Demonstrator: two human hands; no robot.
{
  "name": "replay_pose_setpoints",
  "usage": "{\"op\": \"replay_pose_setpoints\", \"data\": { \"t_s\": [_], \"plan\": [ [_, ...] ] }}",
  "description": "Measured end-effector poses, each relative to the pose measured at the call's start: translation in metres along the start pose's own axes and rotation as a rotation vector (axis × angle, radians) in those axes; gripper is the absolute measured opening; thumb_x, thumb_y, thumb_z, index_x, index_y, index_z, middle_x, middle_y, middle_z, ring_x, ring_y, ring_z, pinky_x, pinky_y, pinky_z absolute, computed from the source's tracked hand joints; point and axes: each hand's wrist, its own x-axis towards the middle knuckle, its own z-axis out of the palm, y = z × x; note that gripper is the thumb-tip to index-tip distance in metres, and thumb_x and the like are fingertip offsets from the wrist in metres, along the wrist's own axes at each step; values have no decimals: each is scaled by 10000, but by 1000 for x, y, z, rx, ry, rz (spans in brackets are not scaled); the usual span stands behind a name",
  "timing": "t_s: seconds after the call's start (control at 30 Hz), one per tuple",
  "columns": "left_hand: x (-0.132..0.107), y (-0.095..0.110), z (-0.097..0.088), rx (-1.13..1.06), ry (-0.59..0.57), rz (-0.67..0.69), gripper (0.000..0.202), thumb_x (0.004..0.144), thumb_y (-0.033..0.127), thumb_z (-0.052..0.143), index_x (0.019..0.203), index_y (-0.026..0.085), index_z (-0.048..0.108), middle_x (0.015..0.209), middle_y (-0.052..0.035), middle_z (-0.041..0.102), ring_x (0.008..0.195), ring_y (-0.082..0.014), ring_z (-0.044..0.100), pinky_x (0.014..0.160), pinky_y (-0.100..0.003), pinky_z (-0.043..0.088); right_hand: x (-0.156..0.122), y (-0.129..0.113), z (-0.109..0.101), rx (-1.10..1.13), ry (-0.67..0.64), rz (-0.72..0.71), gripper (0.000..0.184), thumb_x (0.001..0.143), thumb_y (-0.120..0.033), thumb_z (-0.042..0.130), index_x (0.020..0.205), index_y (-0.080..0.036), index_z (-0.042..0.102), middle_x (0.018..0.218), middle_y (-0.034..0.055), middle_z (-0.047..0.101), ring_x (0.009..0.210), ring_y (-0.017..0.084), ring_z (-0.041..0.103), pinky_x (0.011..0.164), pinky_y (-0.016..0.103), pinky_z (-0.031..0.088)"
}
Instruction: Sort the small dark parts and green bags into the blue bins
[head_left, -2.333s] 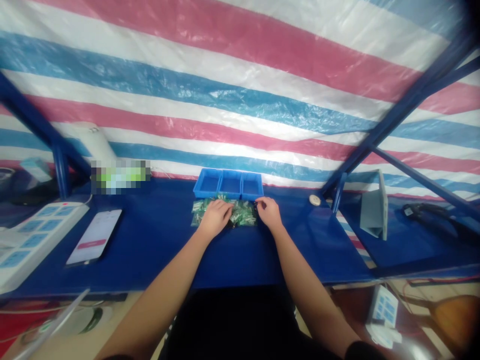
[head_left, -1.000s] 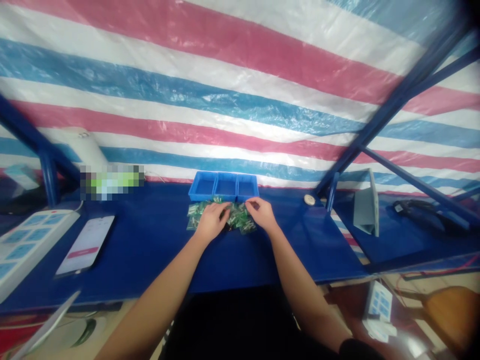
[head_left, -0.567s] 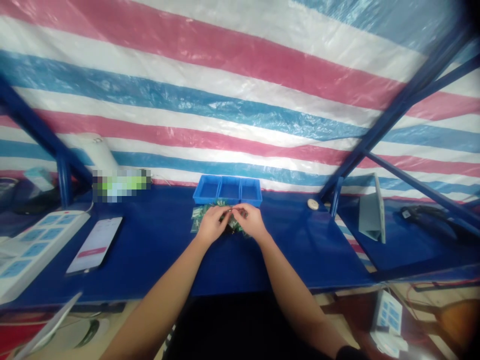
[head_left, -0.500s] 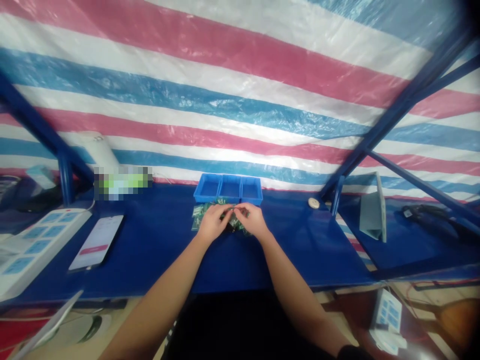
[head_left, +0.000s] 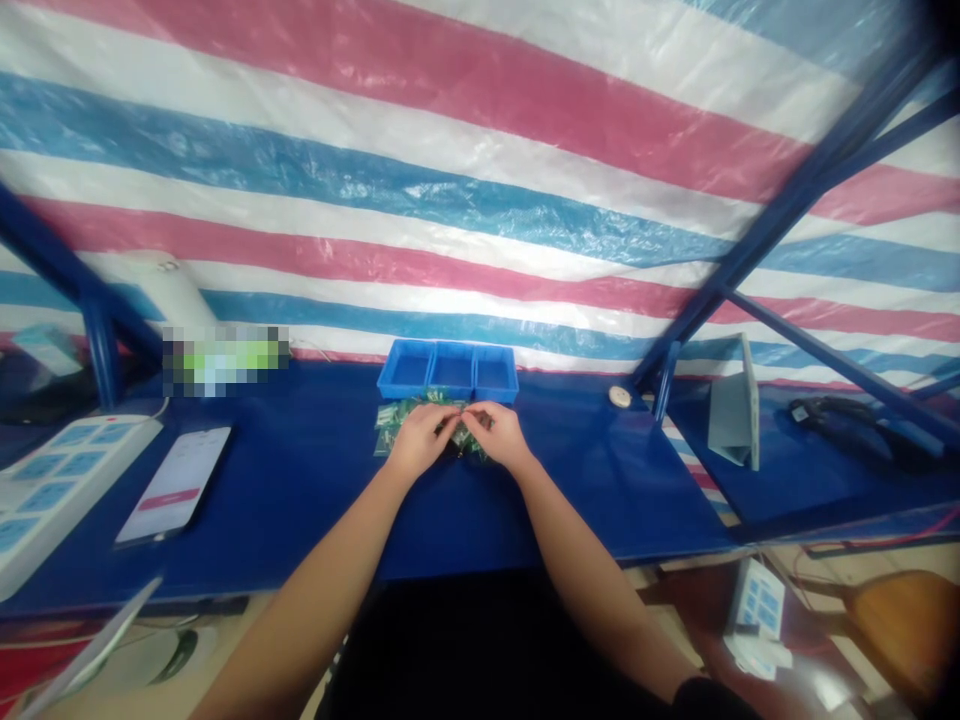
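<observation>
1. Pile of small green pieces (head_left: 388,427): flat, glossy bits heaped loosely on the blue table (head_left: 315,500), lying under and between both hands; too blurred to identify.
2. Left hand (head_left: 417,440): rests on the pile, fingers curled, tips meeting the right hand's. Cannot tell whether it grips a piece.
3. Right hand (head_left: 496,436): same pose, fingers bent inward over the pile; grip cannot be told.
4. Blue three-compartment tray (head_left: 390,385): just beyond the fingertips, beside the pile.
5. Phone (head_left: 176,483) and white power strip (head_left: 52,490): well left of the left hand.
6. Small round disc (head_left: 619,396) and grey folded stand (head_left: 735,405): right of the right hand.
</observation>
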Motion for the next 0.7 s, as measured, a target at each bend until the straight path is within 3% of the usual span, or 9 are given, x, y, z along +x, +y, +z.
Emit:
{"op": "replay_pose_setpoints", "data": {
  "t_s": [0.23,0.57,0.7],
  "plan": [
    [0,-3,-1,1,-8,7,158,944,265,503,985,211,646,960,-62,703,887,-197,646,818,-366,499,0,-4,0,65,-31,-25,261,854,-403,621,1034,-228,693,919,39,722,721,151,637,668,282,529],
    [1,3,-3,21,-83,-83,227,968,324,449,1025,208,636,963,-62,695,905,-209,636,852,-379,497,-1,-3,2,38,-1,-49,188,865,-335,625,995,-251,732,963,27,730,771,162,657,751,296,543],
    [1,5,-3,10,-53,-98,236,958,341,474,1081,215,629,1040,-66,697,975,-217,641,879,-384,506,0,-3,0,41,19,-16,189,870,-323,617,1000,-250,733,967,24,733,774,163,659,779,300,543]
  ]
}}
